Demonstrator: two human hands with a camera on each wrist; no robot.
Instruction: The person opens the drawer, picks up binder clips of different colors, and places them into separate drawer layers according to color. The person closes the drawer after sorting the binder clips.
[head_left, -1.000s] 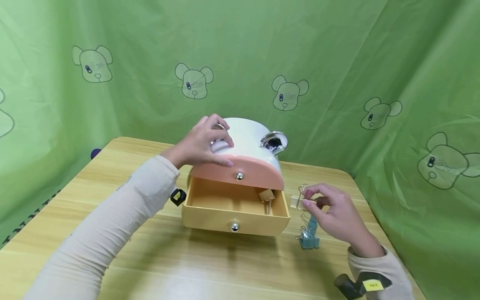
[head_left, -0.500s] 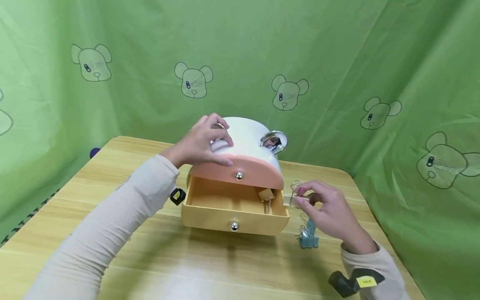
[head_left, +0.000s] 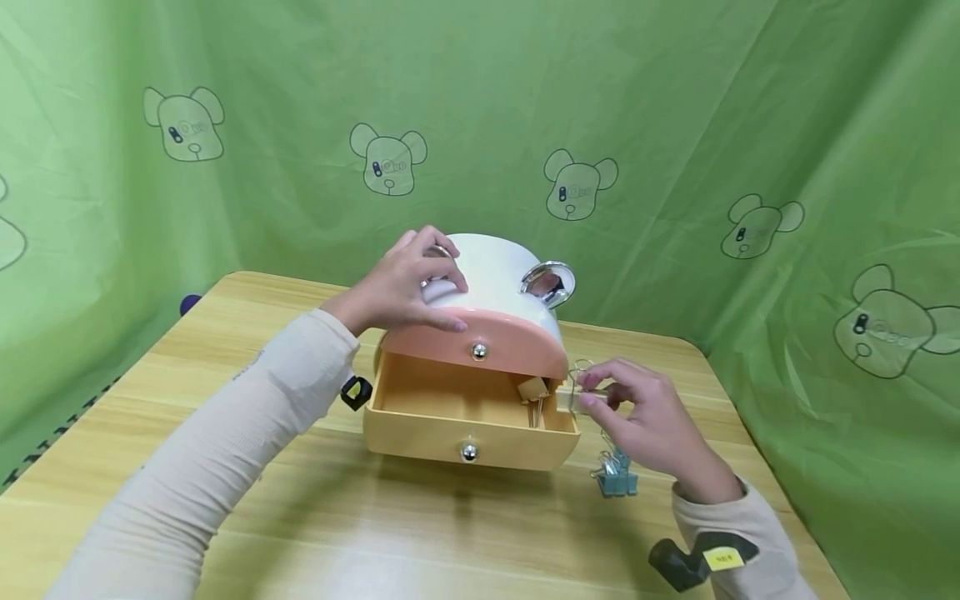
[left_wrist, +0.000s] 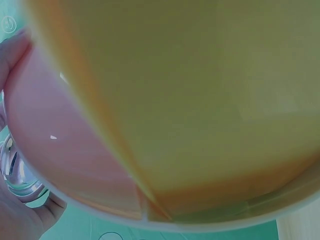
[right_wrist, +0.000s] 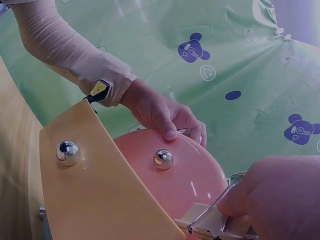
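A rounded white desktop drawer box (head_left: 491, 267) has a pink upper drawer (head_left: 517, 343) pushed in and a yellow lower drawer (head_left: 427, 433) pulled out. My left hand (head_left: 405, 287) grips its upper left, fingers around the silver ear and thumb on the pink front's edge. Between thumb and fingertips, my right hand (head_left: 648, 417) pinches a pale binder clip (head_left: 567, 401) with wire handles, at the yellow drawer's right rim. One tan binder clip (head_left: 533, 389) lies inside that drawer, at its right end. In the right wrist view the pinched clip (right_wrist: 207, 220) overlaps the drawer's edge.
Several teal binder clips (head_left: 618, 482) sit in a small heap on the wooden table (head_left: 315, 508), just below my right hand. A second silver ear (head_left: 550, 285) sticks out of the box's right side. A green printed curtain (head_left: 480, 75) hangs behind and beside the table.
My right hand has moved left with the pale binder clip, from beside the teal clips to the yellow drawer's right rim. My left hand has stayed on the box.
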